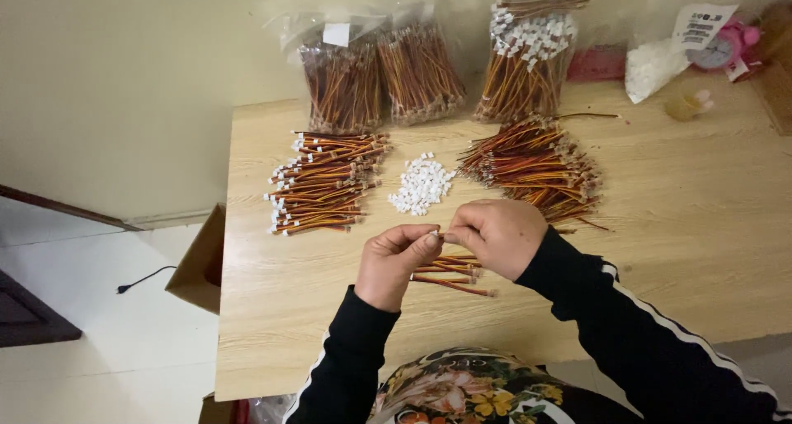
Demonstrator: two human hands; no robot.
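Note:
My left hand [398, 261] pinches a small white connector [434, 236] between thumb and forefinger. My right hand [497, 234] meets it fingertip to fingertip and grips a short cable end that is mostly hidden by the fingers. Under both hands lie a few short red, yellow and brown cables [450, 275] on the wooden table [676, 251]. Beyond my hands sits a small heap of white connectors [421, 185]. A pile of cables with white connectors fitted [322, 181] lies to the left, a pile of bare-ended cables [536, 164] to the right.
Three clear bags of cables [421, 73] lean against the wall at the table's back edge. A white bag [652, 65], a pink clock [722, 49] and a small yellowish cup [686, 105] stand back right. A cardboard box [198, 263] and black cord [144, 280] are on the floor left.

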